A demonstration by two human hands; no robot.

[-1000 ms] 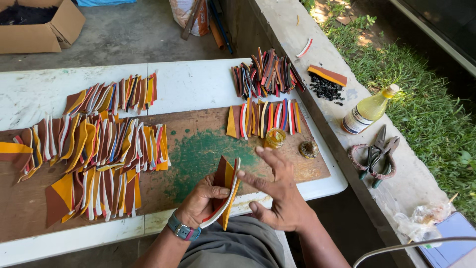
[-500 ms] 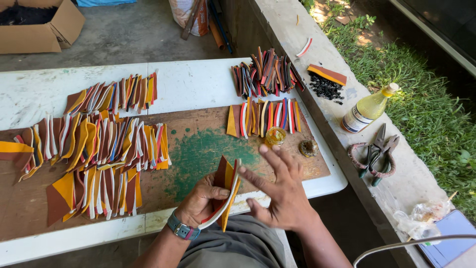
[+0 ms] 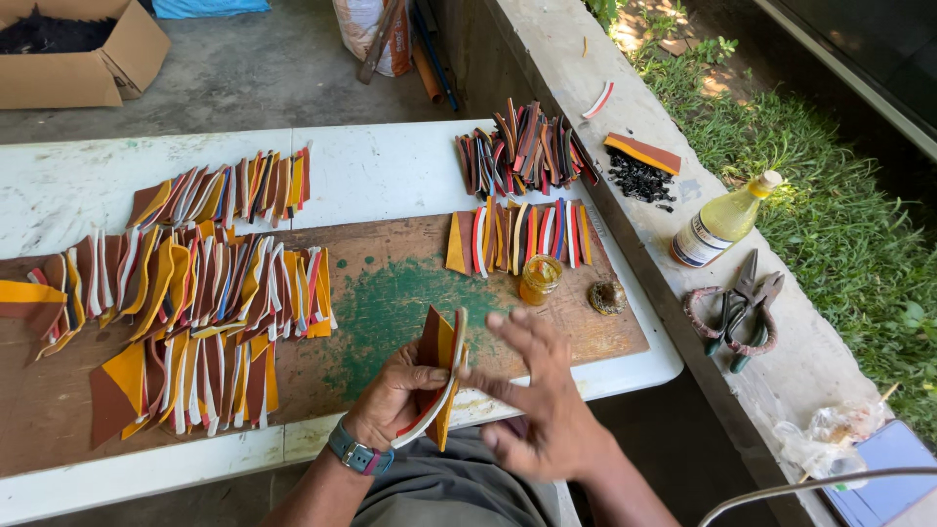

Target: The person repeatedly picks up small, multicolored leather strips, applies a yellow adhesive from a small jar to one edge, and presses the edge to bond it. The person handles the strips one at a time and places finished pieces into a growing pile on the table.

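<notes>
Head view, looking down at a white table (image 3: 390, 176) with a brown board (image 3: 390, 293) on it, green paint patch in the middle. Left hand (image 3: 395, 390) clamped on a small stack of curved strips (image 3: 441, 376), brown, yellow and white, held on edge over the near edge of the board, just above the lap. Right hand (image 3: 537, 400) open, fingers spread, blurred, just right of the stack; index fingertip near or touching the stack's edge, cannot tell which. It holds nothing. Wristwatch (image 3: 356, 454) on the left wrist.

Around: many rows of the same coloured strips (image 3: 215, 283) laid out on the left half of the board, another row (image 3: 517, 234) at the board's far right, a loose pile (image 3: 527, 146) behind that on the table. Small jar of yellow liquid (image 3: 539, 278) and a round brass-coloured piece (image 3: 607, 296) sit on the board right of the green patch. On the concrete ledge (image 3: 586, 59) to the right: yellow bottle (image 3: 722, 220), pliers (image 3: 742, 307) lying on a coiled cord ring, a heap of black bits (image 3: 639, 181). Cardboard box (image 3: 78, 49) on the floor, top left.
</notes>
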